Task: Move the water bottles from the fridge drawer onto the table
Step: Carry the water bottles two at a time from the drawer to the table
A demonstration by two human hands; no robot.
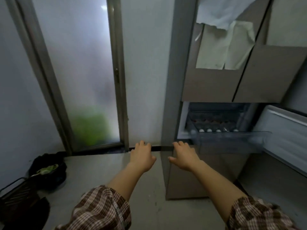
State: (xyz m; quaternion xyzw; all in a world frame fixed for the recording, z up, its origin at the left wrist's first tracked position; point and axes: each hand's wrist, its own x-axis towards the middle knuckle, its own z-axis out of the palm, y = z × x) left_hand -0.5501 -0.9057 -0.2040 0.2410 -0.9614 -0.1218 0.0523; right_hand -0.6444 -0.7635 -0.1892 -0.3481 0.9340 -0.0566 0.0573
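A clear plastic fridge drawer (232,141) stands pulled out of the beige fridge (216,83) at the right. A row of white bottle caps (217,130) shows at the drawer's back edge; the water bottles' bodies are blurred. My right hand (184,155) is stretched out with fingers apart, empty, just left of the drawer's front corner. My left hand (142,155) reaches forward beside it, also empty, over the floor near the wall. No table is in view.
The open lower fridge door (285,130) juts out at the right. A frosted glass door (79,72) fills the left. A black bag (48,170) and a dark rack (18,193) sit on the floor at the lower left.
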